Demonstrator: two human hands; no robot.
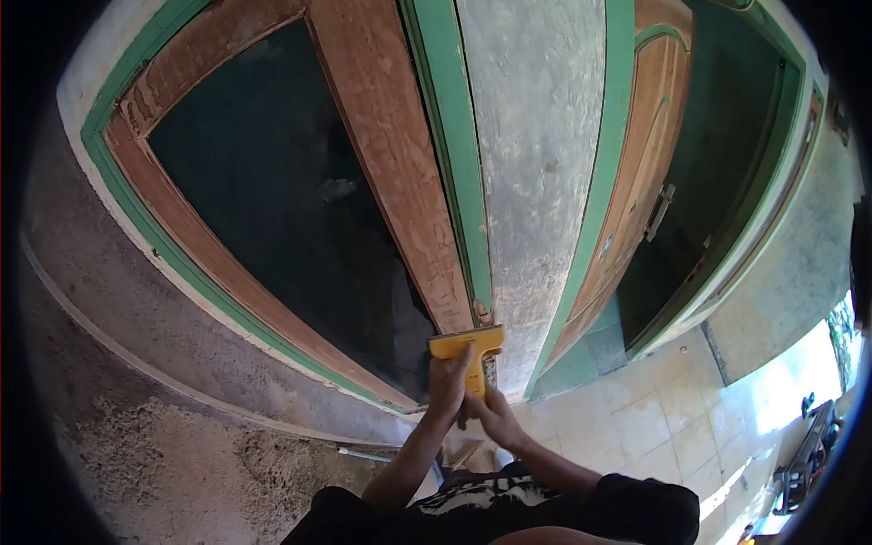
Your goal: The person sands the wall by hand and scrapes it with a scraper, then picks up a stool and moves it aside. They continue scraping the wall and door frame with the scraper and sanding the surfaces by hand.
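Note:
A yellow scraper with a wide T-shaped head is held in both hands, its dark blade edge against the lower end of the green window frame post. My left hand is closed around the handle just under the head, with a finger along the yellow plastic. Lower down, my right hand is closed at the handle's end. Just above the blade, a patch of bare brown wood shows where the green paint stops. The brown window sash lies to the left of the post.
Dark glass fills the window sash. A grey wall strip separates the window from a brown door with a metal handle, standing ajar. Pale floor tiles lie to the right, rough sandy ground to the left.

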